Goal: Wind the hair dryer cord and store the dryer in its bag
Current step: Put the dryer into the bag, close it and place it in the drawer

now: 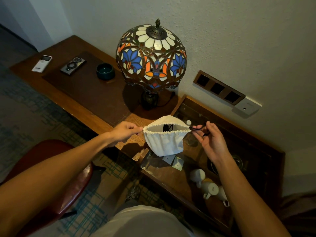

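A white cloth drawstring bag point(164, 144) hangs in the air over the front edge of the wooden desk point(95, 115). Its mouth is partly open, and a black part of the hair dryer point(166, 128) shows inside. My left hand point(125, 132) pinches the left side of the bag's gathered rim. My right hand point(211, 142) is at the right side, its fingers closed on the black drawstring point(198, 128) that comes out of the rim. The rest of the dryer and its cord are hidden in the bag.
A stained-glass table lamp point(151, 56) stands on the desk just behind the bag. Farther left lie a dark ashtray point(105, 71), a phone point(73, 65) and a white remote point(41, 63). White cups point(209, 188) sit under a glass-topped cabinet point(256, 151) at right. A red chair point(51, 177) is at lower left.
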